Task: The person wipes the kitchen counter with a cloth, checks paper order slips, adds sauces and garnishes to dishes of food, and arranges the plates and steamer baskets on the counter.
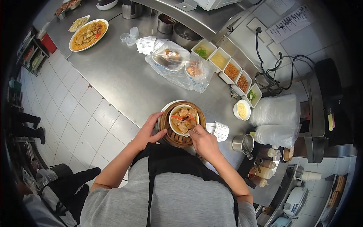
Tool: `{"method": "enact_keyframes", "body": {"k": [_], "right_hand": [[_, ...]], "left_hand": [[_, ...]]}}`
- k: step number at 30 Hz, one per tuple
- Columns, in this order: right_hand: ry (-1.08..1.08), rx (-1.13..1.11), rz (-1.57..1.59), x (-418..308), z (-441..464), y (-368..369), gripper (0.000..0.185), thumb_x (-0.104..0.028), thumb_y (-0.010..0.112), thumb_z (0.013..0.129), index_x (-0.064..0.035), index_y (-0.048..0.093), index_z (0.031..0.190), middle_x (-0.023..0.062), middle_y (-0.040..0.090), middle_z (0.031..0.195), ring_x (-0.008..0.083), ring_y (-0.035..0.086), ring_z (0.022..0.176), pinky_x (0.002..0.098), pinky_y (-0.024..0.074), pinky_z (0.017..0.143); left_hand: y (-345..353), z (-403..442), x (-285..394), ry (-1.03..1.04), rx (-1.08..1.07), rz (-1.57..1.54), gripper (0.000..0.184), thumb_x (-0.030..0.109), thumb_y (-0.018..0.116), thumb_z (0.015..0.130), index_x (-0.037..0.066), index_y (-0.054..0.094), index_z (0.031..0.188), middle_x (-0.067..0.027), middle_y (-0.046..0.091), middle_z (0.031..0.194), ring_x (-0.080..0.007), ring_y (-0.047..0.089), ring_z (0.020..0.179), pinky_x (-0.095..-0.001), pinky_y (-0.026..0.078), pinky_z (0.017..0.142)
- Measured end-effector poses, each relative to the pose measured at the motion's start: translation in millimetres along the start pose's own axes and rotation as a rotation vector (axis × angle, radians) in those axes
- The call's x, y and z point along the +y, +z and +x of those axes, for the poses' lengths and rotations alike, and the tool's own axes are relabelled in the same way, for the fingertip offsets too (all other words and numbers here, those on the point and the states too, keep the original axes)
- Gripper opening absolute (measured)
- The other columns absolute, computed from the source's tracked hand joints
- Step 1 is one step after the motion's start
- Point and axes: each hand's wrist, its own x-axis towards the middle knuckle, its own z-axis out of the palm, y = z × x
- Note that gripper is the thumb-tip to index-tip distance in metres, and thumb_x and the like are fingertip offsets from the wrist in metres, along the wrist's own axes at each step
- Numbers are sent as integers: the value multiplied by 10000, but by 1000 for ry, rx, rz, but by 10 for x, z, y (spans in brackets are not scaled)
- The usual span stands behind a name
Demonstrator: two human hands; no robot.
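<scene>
A round bamboo steamer (pixel 165 126) rests on a white plate (pixel 169 104) near the counter's front edge. Inside it sits a white bowl (pixel 171 113) of meat pieces in sauce with red strips on top. My left hand (pixel 146 132) lies against the steamer's left side, thumb and fingers spread around the rim. At the lower right, my right hand (pixel 204 140) has its fingers bent together at the edge of the bowl. Its fingertips are partly hidden there. A printed slip (pixel 220 131) lies just right of the steamer.
Plastic-wrapped food containers (pixel 172 56) lie beyond the steamer. Trays of toppings (pixel 231 71) line the back right, near a small white bowl (pixel 242 109) and a metal pot (pixel 242 143). A noodle plate (pixel 89 35) stands back left. Other people's legs (pixel 28 125) show at left.
</scene>
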Motion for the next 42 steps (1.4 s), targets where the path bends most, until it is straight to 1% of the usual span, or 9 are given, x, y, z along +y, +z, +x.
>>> {"method": "enact_keyframes", "body": {"k": [5,7,19,22,24,31,37,39,42], "right_hand": [[7,-30,16,-42,-19,-30,150,-97,603,782,-73,649,922,54,526,822,244,607,658,360,499,531],[18,-121,46,-67,-48,-29,161,-77,541,784,-50,628,916,86,527,888,250,619,783,377,506,615],[124,25,307,363,390,-646,122,6,642,718,-44,664,827,74,588,873,242,590,727,306,484,637],[-125,145,120,471,865,-633,171,-17,651,695,-73,666,856,48,583,865,230,593,757,305,491,646],[-522,27,32,455,1154,-407,192,-61,604,706,-141,673,867,11,560,861,194,585,814,327,498,639],[-714,-284,-105,345,1422,-163,154,-97,564,715,-130,650,839,14,521,833,178,554,845,314,490,616],[-484,-241,-271,553,1090,-335,106,-104,556,723,-87,636,792,44,537,863,230,578,785,359,494,641],[-153,-327,-244,526,980,-600,96,-127,564,719,-48,617,702,94,568,854,284,597,750,400,493,666],[-31,-391,135,816,697,-932,134,-126,527,730,-13,581,681,144,578,754,307,592,727,393,469,645]], "left_hand": [[-11,9,39,-13,-21,24,621,243,632,815,36,347,1327,-196,388,1302,-330,380,1229,-369,302,1031],[-11,13,24,-14,-24,22,622,239,634,813,37,348,1327,-195,387,1304,-330,377,1232,-369,302,1031],[29,226,83,116,13,113,571,158,571,848,9,333,1345,-194,382,1332,-312,381,1246,-360,303,1037],[59,278,142,108,11,133,531,113,547,857,-1,350,1336,-186,395,1334,-291,393,1246,-354,304,1038],[64,278,143,96,17,131,522,98,543,855,-3,359,1332,-190,400,1333,-290,390,1251,-355,301,1041],[40,279,112,132,40,89,532,94,560,834,9,381,1328,-201,403,1322,-325,410,1225,-347,334,1022],[7,281,148,119,17,128,533,99,571,821,17,396,1318,-199,393,1332,-334,401,1234,-361,330,1028],[-9,278,155,114,21,159,531,115,575,824,15,398,1314,-202,391,1333,-340,398,1235,-368,329,1030],[-50,264,153,122,41,203,542,149,582,833,19,388,1322,-203,390,1337,-335,395,1243,-370,325,1030]]}}
